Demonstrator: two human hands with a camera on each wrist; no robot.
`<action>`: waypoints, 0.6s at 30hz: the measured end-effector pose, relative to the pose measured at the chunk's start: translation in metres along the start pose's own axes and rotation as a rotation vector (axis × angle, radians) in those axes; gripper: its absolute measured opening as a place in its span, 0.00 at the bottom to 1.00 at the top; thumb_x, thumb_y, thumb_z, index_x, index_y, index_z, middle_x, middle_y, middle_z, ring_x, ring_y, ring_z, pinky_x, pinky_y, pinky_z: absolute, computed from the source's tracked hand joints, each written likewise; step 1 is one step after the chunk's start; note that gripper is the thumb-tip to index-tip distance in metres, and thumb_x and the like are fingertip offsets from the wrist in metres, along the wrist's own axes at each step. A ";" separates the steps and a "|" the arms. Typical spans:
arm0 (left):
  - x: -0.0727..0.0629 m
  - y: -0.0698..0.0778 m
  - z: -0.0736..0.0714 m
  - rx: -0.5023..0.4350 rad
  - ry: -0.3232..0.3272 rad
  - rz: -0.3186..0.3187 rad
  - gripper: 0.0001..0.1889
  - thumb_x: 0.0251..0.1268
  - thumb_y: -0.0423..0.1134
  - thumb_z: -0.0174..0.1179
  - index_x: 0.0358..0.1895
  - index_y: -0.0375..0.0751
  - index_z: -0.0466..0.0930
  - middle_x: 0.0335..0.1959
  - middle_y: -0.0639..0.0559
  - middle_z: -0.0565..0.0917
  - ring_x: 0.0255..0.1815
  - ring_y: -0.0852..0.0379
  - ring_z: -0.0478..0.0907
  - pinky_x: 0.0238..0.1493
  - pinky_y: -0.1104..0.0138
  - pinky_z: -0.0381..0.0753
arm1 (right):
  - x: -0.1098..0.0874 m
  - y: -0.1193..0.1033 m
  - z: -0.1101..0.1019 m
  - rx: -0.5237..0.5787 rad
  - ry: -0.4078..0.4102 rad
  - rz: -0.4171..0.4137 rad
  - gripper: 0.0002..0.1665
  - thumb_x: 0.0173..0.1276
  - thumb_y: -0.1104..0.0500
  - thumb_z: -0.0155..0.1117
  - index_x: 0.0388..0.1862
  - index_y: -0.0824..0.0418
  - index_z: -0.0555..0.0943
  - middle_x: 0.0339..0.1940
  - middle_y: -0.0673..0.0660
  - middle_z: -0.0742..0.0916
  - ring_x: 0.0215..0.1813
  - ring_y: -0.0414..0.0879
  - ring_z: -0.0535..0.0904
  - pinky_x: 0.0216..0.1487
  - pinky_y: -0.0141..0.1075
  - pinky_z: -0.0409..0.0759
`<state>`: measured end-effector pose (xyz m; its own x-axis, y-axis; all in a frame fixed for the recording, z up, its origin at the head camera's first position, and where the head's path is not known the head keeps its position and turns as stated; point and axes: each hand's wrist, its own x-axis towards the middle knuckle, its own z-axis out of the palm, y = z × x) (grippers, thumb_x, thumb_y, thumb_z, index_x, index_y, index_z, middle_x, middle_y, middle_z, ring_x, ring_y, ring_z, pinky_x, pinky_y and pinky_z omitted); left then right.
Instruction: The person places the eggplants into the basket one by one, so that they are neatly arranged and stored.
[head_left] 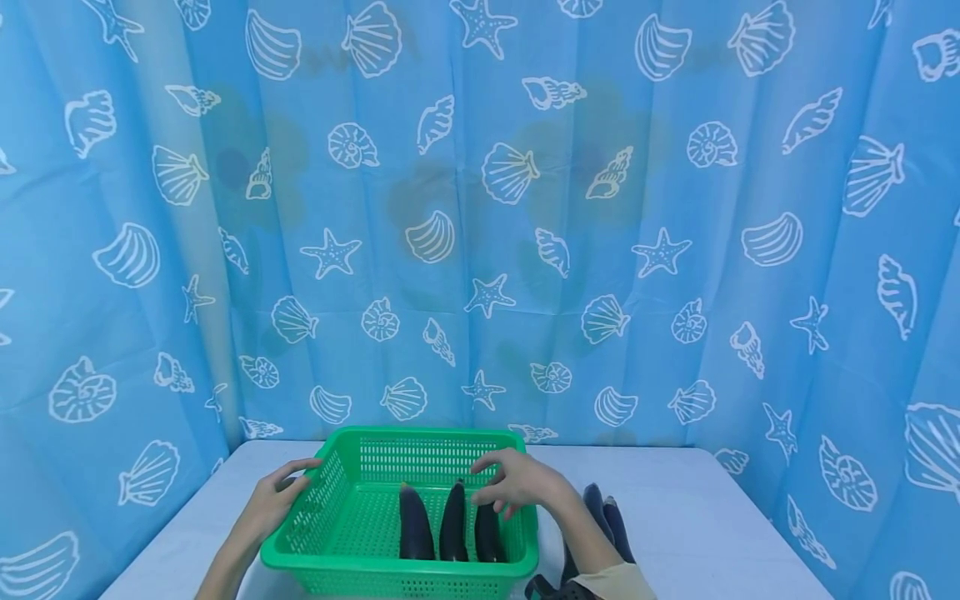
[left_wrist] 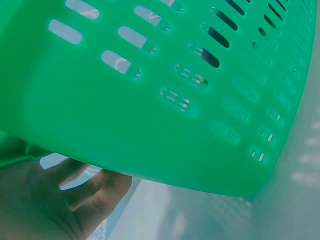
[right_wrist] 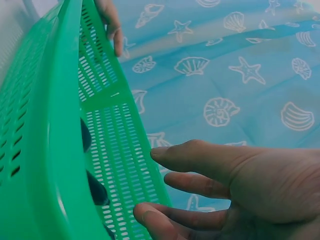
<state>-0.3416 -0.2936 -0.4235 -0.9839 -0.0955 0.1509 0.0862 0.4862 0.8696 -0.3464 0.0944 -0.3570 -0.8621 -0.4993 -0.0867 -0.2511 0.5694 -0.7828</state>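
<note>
A green plastic basket (head_left: 397,565) with slotted walls stands on the white table. Three dark purple eggplants lie side by side in its right half: a left one (head_left: 416,525), a middle one (head_left: 453,525) and a right one (head_left: 489,533). My left hand (head_left: 273,498) holds the basket's left rim, its fingers at the edge in the left wrist view. Above the right eggplant hovers my right hand (head_left: 517,479), fingers loosely bent and spread, with nothing between them. In the right wrist view its fingertips (right_wrist: 160,151) overlap the basket's far wall.
More eggplants (head_left: 617,529) lie on the table right of the basket, partly behind my right forearm. A dark strap (head_left: 558,590) sits at my right wrist. The white tabletop (head_left: 690,517) extends to the right. A blue curtain (head_left: 480,208) with white shells hangs behind.
</note>
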 end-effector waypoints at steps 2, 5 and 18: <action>-0.001 0.000 0.000 -0.004 0.001 0.001 0.22 0.77 0.45 0.49 0.67 0.40 0.72 0.60 0.31 0.78 0.43 0.56 0.83 0.39 0.66 0.84 | -0.003 0.001 -0.002 0.001 0.004 -0.013 0.27 0.65 0.57 0.70 0.62 0.59 0.77 0.36 0.57 0.87 0.28 0.48 0.84 0.31 0.45 0.90; -0.001 0.001 0.000 -0.009 0.001 0.002 0.22 0.77 0.44 0.49 0.67 0.40 0.72 0.60 0.31 0.78 0.43 0.56 0.83 0.39 0.66 0.84 | -0.008 0.003 -0.004 0.002 0.010 -0.033 0.27 0.65 0.56 0.69 0.63 0.60 0.77 0.36 0.56 0.87 0.27 0.44 0.83 0.31 0.43 0.90; 0.000 -0.001 0.000 -0.035 -0.003 0.021 0.22 0.77 0.46 0.50 0.67 0.38 0.72 0.59 0.31 0.79 0.42 0.55 0.83 0.39 0.65 0.85 | -0.025 0.015 -0.019 0.004 0.063 -0.059 0.27 0.67 0.54 0.68 0.62 0.61 0.78 0.41 0.58 0.86 0.33 0.51 0.85 0.29 0.41 0.89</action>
<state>-0.3418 -0.2939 -0.4244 -0.9823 -0.0835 0.1678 0.1118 0.4578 0.8820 -0.3369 0.1280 -0.3553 -0.8720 -0.4895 -0.0013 -0.3008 0.5378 -0.7876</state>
